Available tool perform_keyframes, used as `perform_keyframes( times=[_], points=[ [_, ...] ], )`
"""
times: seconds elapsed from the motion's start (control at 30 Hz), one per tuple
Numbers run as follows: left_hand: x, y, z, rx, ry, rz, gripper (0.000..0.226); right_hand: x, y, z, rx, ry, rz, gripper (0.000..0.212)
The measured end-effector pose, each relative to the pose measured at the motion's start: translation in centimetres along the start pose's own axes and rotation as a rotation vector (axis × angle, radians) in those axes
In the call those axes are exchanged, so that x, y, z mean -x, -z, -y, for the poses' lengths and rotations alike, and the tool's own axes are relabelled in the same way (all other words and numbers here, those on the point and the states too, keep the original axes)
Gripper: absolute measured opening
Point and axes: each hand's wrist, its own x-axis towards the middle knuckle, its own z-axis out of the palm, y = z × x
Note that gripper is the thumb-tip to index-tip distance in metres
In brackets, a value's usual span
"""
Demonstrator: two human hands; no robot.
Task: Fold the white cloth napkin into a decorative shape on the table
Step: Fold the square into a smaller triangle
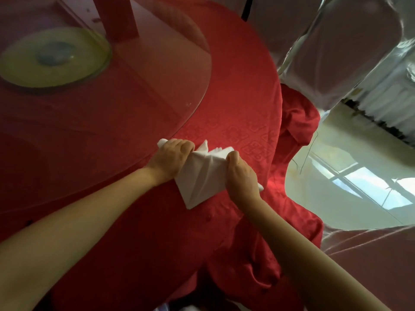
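Observation:
The white cloth napkin point(202, 176) lies partly folded on the red tablecloth point(235, 113), with a pointed corner toward me and pleated layers at its far end. My left hand point(173, 157) is closed over the napkin's left far part, a bit of cloth sticking out past the knuckles. My right hand point(241, 176) grips the napkin's right edge, thumb up against the pleats. Both hands hold the cloth down on the table.
A round glass turntable point(134, 90) covers the table's middle to the left, with a yellowish disc point(56, 57) under it. Plastic-covered chairs point(336, 48) stand beyond the table's right edge. The tablecloth drapes down over the pale floor point(336, 176) at right.

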Motion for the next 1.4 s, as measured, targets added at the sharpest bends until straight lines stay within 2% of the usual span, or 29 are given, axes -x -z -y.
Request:
perform_keyframes(
  times=[0.13, 0.3, 0.43, 0.53, 0.6, 0.67, 0.77, 0.87, 0.97, 1.03, 1.1, 1.2, 1.27, 1.33, 1.4],
  points=[
    [-1.2, 3.0, 0.4, 0.146, 0.107, 0.123, 0.014, -2.7, 3.7, 0.1, -0.053, 0.028, 0.155, 0.008],
    [-0.6, 8.3, 0.6, 0.452, 0.113, 0.297, 0.015, -5.8, 8.3, 1.2, -0.173, 0.304, 0.497, 0.018],
    [2.4, 9.1, 1.5, 0.646, 0.314, 0.556, 0.016, -7.3, 7.8, 3.5, -0.103, 0.334, 0.858, 0.018],
    [5.2, 7.1, 2.9, 0.751, 0.504, 0.61, 0.021, -8.0, 4.4, 4.7, -0.036, 0.377, 0.994, 0.019],
    [6.8, 5.0, 3.6, 0.715, 0.604, 0.557, 0.026, -8.1, 1.3, 5.1, 0.015, 0.392, 1.027, 0.02],
    [8.2, 3.0, 4.2, 0.58, 0.677, 0.415, 0.029, -8.3, -1.7, 5.1, 0.033, 0.365, 0.939, 0.02],
    [10.4, 0.8, 3.6, 0.357, 0.729, 0.079, 0.032, -8.1, -4.0, 4.1, -0.018, 0.258, 0.629, 0.023],
    [13.4, -1.1, 0.0, 0.195, 0.81, -0.209, 0.037, -5.3, -4.0, 2.2, -0.138, 0.082, 0.318, 0.025],
    [15.3, -2.9, -4.8, 0.11, 0.936, -0.386, 0.035, -0.7, -3.2, 0.4, -0.168, -0.036, 0.044, 0.022],
    [15.0, -3.6, -7.2, 0.2, 1.051, -0.462, 0.035, 1.6, -2.5, -0.2, -0.173, -0.083, -0.064, 0.02],
    [13.9, -3.8, -8.3, 0.406, 1.242, -0.534, 0.034, 2.9, -2.2, -0.3, -0.258, -0.193, -0.053, 0.019],
    [12.8, -3.7, -8.1, 0.563, 1.476, -0.558, 0.032, 4.2, -2.2, -0.5, -0.341, -0.358, 0.041, 0.015],
    [12.1, -3.5, -7.9, 0.675, 1.582, -0.525, 0.031, 4.8, -2.1, -0.3, -0.425, -0.491, 0.202, 0.008],
    [11.8, -3.5, -8.0, 0.779, 1.649, -0.512, 0.027, 5.5, -2.3, 0.5, -0.58, -0.587, 0.425, 0.011],
    [11.6, -3.7, -8.3, 0.859, 1.684, -0.516, 0.028, 6.1, -2.6, 1.6, -0.663, -0.616, 0.559, 0.014]
  ],
)
